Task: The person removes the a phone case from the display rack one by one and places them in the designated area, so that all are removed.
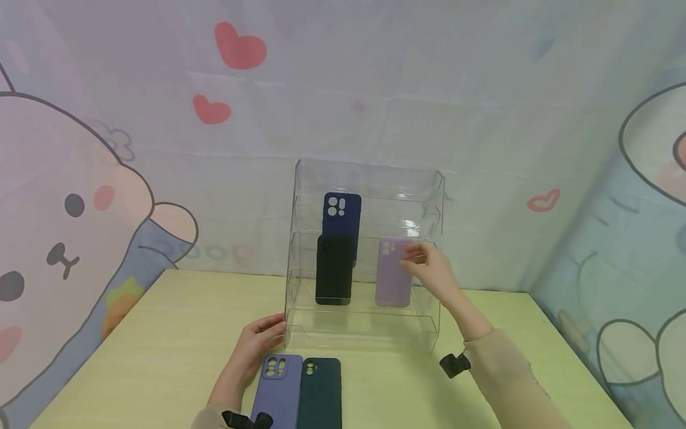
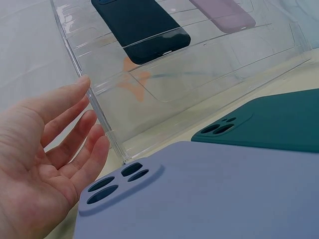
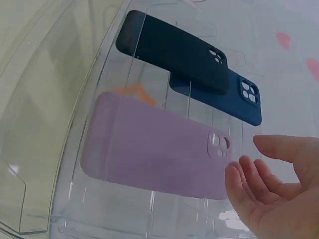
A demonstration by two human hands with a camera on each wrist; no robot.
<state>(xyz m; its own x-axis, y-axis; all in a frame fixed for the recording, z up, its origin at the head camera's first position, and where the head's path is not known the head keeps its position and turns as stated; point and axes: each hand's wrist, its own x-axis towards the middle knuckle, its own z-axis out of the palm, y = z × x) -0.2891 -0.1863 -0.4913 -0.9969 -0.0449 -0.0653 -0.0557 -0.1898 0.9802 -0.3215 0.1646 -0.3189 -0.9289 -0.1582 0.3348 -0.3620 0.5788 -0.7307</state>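
A clear stepped acrylic rack (image 1: 364, 333) stands on the table. My right hand (image 1: 429, 268) is at the upper right of a light purple phone case (image 1: 391, 286) on the rack. In the right wrist view, the thumb and fingers of that hand (image 3: 279, 184) are apart, with nothing between them, close to the case's camera-hole end. My left hand (image 1: 259, 339) touches the rack's left side edge; in the left wrist view its thumb tip meets the edge and the fingers lie loosely bent beside it. Left of the purple case, a black phone case (image 1: 333, 274) overlaps a dark blue phone case (image 1: 343, 214) behind it.
A violet-blue phone case (image 1: 278, 387) and a dark green phone case (image 1: 321, 393) lie side by side on the pale yellow table (image 1: 161, 333), in front of the rack. Behind the table hangs a cartoon-printed cloth (image 1: 482, 89).
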